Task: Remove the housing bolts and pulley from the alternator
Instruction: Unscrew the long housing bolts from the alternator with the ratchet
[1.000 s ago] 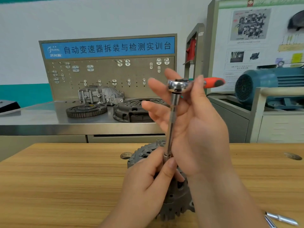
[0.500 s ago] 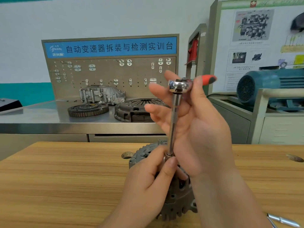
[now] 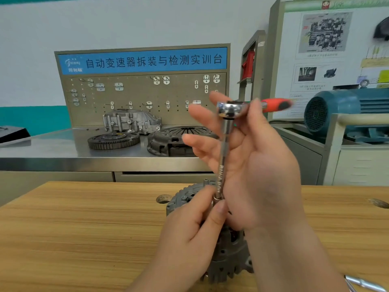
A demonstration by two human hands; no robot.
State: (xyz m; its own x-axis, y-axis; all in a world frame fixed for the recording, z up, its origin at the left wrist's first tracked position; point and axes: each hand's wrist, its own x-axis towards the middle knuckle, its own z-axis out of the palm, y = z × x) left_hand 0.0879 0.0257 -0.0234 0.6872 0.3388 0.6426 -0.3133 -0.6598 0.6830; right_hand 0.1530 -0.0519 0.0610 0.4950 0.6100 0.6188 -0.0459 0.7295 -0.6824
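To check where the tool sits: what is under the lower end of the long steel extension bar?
The grey ribbed metal alternator, standing on the wooden table. The left hand pinches the lower end of the bar, so its tip is hidden.

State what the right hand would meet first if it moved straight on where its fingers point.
Probably nothing near: the right hand points up-left past the ratchet in its grip; the pegboard lies far behind, depth unclear.

Upright ratchet (image 3: 230, 108) atop alternator (image 3: 229, 264)
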